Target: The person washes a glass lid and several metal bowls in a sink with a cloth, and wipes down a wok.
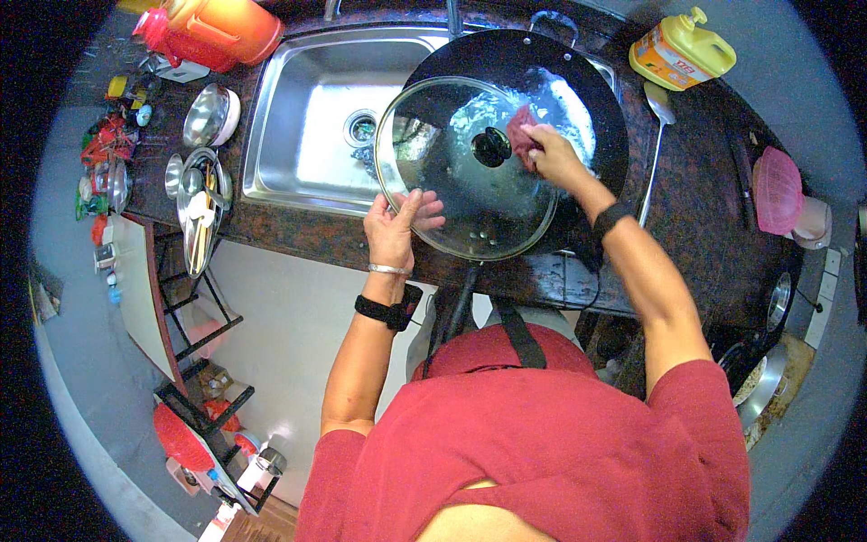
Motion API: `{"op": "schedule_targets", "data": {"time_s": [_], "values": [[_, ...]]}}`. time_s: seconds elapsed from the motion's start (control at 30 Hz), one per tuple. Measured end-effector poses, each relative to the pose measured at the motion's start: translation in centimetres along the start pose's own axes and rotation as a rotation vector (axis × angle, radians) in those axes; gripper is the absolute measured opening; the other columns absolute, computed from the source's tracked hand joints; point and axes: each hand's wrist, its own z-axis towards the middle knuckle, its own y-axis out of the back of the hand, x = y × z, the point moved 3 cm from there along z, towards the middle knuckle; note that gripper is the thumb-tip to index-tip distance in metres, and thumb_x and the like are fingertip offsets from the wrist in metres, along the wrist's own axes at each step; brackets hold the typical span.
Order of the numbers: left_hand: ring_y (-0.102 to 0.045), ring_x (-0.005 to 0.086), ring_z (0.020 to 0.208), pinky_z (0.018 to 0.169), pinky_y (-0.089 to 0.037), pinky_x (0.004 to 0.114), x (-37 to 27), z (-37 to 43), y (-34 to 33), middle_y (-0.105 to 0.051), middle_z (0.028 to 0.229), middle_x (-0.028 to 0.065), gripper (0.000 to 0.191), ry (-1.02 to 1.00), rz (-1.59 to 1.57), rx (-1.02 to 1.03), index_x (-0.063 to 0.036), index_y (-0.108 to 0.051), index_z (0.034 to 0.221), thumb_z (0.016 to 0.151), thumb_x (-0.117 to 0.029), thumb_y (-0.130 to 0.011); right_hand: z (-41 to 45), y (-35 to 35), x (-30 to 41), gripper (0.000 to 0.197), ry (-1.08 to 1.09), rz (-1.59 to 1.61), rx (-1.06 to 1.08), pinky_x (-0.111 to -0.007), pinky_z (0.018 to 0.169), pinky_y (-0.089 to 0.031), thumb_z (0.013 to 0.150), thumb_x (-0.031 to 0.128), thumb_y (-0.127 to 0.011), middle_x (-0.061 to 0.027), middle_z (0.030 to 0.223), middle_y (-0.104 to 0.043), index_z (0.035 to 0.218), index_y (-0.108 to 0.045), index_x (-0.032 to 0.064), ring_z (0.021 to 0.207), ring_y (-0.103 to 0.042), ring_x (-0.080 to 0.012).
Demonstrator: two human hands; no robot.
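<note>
A round glass lid (pixel 447 203) with a metal rim and a black knob (pixel 491 147) is held over a large dark wok (pixel 609 115). My left hand (pixel 401 227) grips the lid's near left rim, the thumb on one side and the fingers showing through the glass. In my right hand (pixel 557 157) is a reddish cloth (pixel 521 135), bunched at the lid just right of the knob. The wok lies over the right part of the sink, its long handle (pixel 467 291) pointing towards me; wet, shiny patches show in it.
Left of the wok is the steel sink basin (pixel 305 122). A metal bowl (pixel 206 115) and a tray of utensils (pixel 196 217) stand farther left, below an orange-red jug (pixel 217 30). On the right are a yellow pump bottle (pixel 681 54), a long-handled spatula (pixel 653 156) and a pink basket (pixel 777 190).
</note>
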Motion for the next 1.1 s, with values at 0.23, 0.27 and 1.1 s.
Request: {"op": "schedule_targets", "data": {"time_s": [0.23, 0.27, 1.1], "values": [[-0.070, 0.0300, 0.076, 0.061, -0.062, 0.040, -0.6, -0.5, -0.9, -0.067, 0.094, 0.0231, 0.018, 0.113, 0.074, -0.004, -0.0034, -0.048, 0.091, 0.090, -0.010, -0.065, -2.8, 3.5, 7.7, 0.029, -0.180, 0.360, -0.262, -0.041, 0.087, -0.047, 0.078, 0.004, -0.061, -0.0159, 0.097, -0.060, 0.106, -0.068, 0.0090, 0.094, -0.058, -0.0336], [-0.070, 0.0285, 0.073, 0.059, -0.061, 0.039, -0.5, -0.5, -0.8, -0.067, 0.091, 0.0221, 0.018, 0.132, 0.108, -0.021, -0.0037, -0.049, 0.091, 0.090, -0.010, -0.065, -2.1, 3.7, 8.6, 0.027, 0.041, 0.250, -0.317, -0.041, 0.085, -0.048, 0.079, 0.005, -0.061, -0.0155, 0.095, -0.059, 0.105, -0.068, 0.0098, 0.091, -0.058, -0.0336], [-0.070, 0.0259, 0.067, 0.064, -0.060, 0.039, -0.2, -1.3, -0.1, -0.069, 0.084, 0.0172, 0.028, 0.181, 0.218, -0.061, 0.0027, -0.055, 0.106, 0.095, -0.023, -0.060, 5.9, -2.5, 16.8, 0.035, 0.572, -0.078, 0.057, -0.046, 0.085, -0.050, 0.082, 0.010, -0.062, -0.0159, 0.112, -0.058, 0.116, -0.060, 0.0192, 0.100, -0.058, -0.0356]]}}
